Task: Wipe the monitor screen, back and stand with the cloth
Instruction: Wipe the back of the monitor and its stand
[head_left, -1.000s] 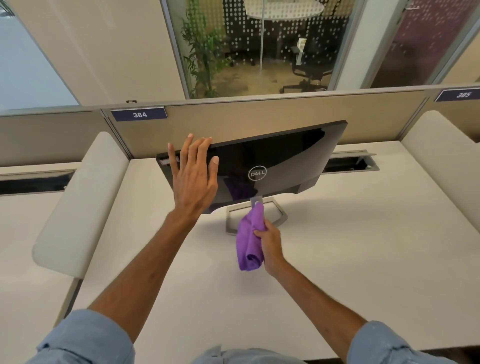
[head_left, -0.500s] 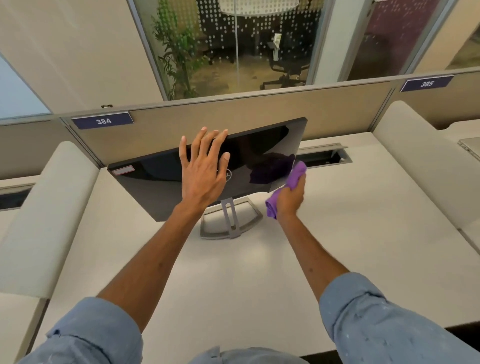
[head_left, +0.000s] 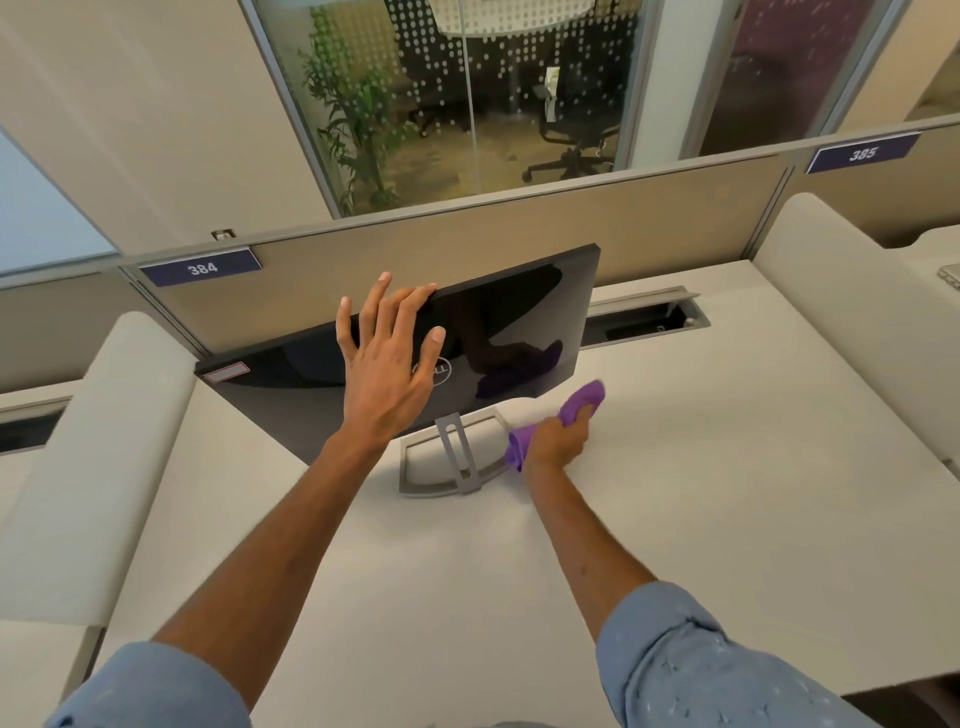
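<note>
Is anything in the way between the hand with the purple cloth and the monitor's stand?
Nothing visible is. The right hand grips the cloth right beside the base of the stand, with nothing lying between them.

Our left hand (head_left: 389, 369) lies flat against the monitor (head_left: 524, 306), fingers straight and spread, fingertips at its top edge, arm stretched forward. Our right hand (head_left: 557, 442), lower and further right, curls round the cloth (head_left: 586, 399), knuckles up. Our sleeves (head_left: 675, 660) sit rolled near the elbows.
</note>
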